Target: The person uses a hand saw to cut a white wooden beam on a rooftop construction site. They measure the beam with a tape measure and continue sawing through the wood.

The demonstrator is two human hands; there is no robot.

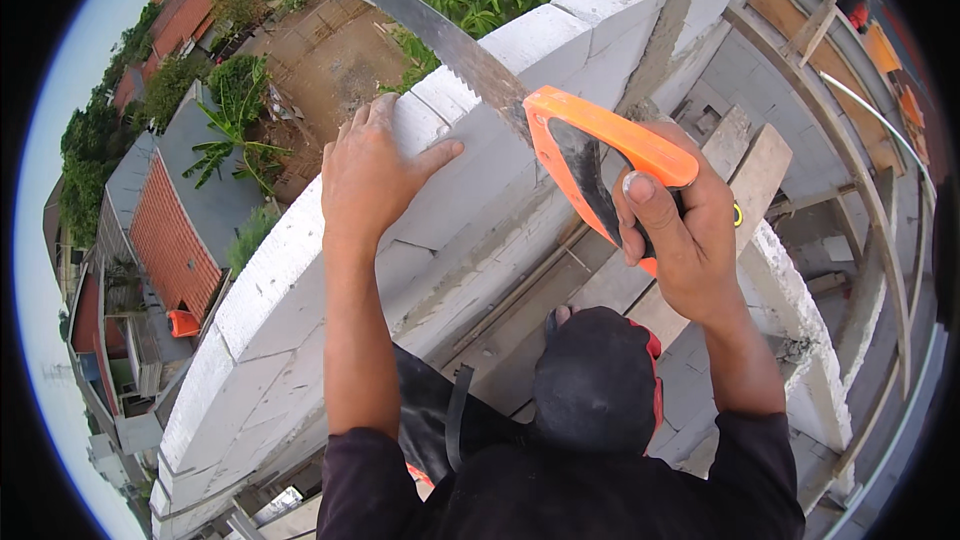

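My right hand (690, 230) is closed around the orange and black handle of a hand saw (420, 25). Its long grey toothed blade slants up and to the left, across the top of a curved wall of white lightweight blocks (560, 30). Whether the teeth touch the block I cannot tell. On the wall's top, left of the blade, lies my left hand (375, 165), its fingers over the outer edge and its thumb spread toward the inner face. Narrow lines cross the block top between that hand and the blade.
Below me are wooden planks (765, 170) and my bent knee (598, 380) in black cloth with red trim. A rough-edged block wall (800, 310) stands at right, near curved timber framing (850, 140). Outside the wall, far below, are a yard (330, 55), trees and a red-tiled roof (175, 240).
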